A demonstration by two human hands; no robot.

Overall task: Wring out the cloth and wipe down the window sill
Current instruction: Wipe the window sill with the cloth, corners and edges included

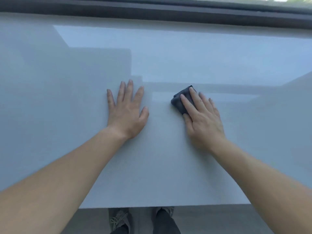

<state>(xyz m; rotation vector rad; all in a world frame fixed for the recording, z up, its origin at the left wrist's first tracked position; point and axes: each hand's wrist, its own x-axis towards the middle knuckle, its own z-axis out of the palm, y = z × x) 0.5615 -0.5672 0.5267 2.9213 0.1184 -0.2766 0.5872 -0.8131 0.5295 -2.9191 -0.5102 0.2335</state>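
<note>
While the left hand (126,112) lies flat, the cloth (181,100) (dark, folded) sits under the right hand (202,119).

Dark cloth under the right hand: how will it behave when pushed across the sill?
The cloth is bunched in soft folds, so probably floppy and light. The sill looks smooth and glossy, so it should glide easily. The right hand lies flat on top; without that pressure it may bunch.
</note>
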